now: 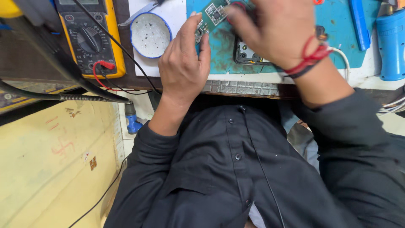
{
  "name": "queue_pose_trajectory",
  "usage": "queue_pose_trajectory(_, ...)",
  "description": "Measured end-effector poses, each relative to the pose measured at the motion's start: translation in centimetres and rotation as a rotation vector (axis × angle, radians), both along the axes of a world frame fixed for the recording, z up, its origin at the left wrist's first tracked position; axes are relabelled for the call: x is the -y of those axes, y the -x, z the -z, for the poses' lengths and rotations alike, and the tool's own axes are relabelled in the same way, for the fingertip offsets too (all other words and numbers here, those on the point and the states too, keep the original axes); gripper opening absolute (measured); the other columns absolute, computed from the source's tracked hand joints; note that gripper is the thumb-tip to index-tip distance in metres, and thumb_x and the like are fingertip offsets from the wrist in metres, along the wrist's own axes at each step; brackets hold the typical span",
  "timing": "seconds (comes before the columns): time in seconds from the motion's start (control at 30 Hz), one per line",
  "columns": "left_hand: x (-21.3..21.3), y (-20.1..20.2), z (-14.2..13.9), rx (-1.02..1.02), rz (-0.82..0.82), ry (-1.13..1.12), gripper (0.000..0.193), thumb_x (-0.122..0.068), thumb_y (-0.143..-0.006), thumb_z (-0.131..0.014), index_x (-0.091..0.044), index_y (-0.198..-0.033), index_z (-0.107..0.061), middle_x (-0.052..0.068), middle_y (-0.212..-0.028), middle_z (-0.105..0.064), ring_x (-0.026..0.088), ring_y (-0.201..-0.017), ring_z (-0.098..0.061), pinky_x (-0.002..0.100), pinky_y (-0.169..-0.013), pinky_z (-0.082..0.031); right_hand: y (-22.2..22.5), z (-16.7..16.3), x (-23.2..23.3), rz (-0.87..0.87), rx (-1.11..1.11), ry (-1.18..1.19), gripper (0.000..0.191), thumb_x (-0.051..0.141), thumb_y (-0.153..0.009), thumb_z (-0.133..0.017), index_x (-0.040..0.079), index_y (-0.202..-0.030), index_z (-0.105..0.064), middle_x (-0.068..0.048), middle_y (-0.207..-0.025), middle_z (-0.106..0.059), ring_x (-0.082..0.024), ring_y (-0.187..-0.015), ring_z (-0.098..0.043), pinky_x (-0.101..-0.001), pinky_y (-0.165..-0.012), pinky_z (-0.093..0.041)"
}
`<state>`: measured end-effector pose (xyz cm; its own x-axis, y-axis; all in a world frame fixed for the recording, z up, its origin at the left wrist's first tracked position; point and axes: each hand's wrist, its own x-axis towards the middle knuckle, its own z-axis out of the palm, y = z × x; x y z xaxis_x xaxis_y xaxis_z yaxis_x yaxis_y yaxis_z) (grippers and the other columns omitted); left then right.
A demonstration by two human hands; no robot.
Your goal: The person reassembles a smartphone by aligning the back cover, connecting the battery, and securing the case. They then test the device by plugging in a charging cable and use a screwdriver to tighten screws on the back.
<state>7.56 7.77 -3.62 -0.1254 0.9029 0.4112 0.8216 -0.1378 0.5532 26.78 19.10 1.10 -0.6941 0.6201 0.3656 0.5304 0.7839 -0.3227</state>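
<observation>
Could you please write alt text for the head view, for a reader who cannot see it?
A left hand holds a green circuit board over a teal mat, while the blurred right hand reaches over it. A yellow multimeter and a small white dish sit to the left.

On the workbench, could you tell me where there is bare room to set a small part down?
White surface between the round dish and teal mat shows bare, as does mat between right hand and blue tool. Crowded around the circuit board under left hand.

Yellow multimeter (pixel 90 38), round tin (pixel 150 34)
</observation>
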Motion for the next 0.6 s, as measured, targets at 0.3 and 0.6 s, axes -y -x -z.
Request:
queue_pose_trajectory(0.3,0.0,0.8,0.0,-0.096,0.055,0.0,0.041,-0.007,-0.11,-0.066,0.0,-0.146,-0.047,0.018,-0.121,-0.072,0.034,-0.1,-0.075,0.041,-0.086,-0.06,-0.5,-0.4,0.1,0.028,-0.142,0.078,0.008,0.004,-0.095,-0.076,0.005,-0.103,-0.072,-0.005,-0.091,-0.071,-0.024,-0.077,-0.068,-0.0381,-0.07,-0.05)
queue_pose_trajectory(0.6,-1.6,1.8,-1.4,0.039,-0.032,-0.001,0.03,-0.005,-0.118,-0.055,-0.005,-0.148,-0.049,0.014,-0.104,-0.074,0.031,-0.092,-0.076,0.038,-0.077,-0.059,-7.4,-3.3,2.5,0.212,-0.035,0.075,0.027,0.012,-0.096,-0.079,0.001,-0.117,-0.068,-0.011,-0.112,-0.07,-0.03,-0.098,-0.066,-0.0407,-0.087,-0.051)
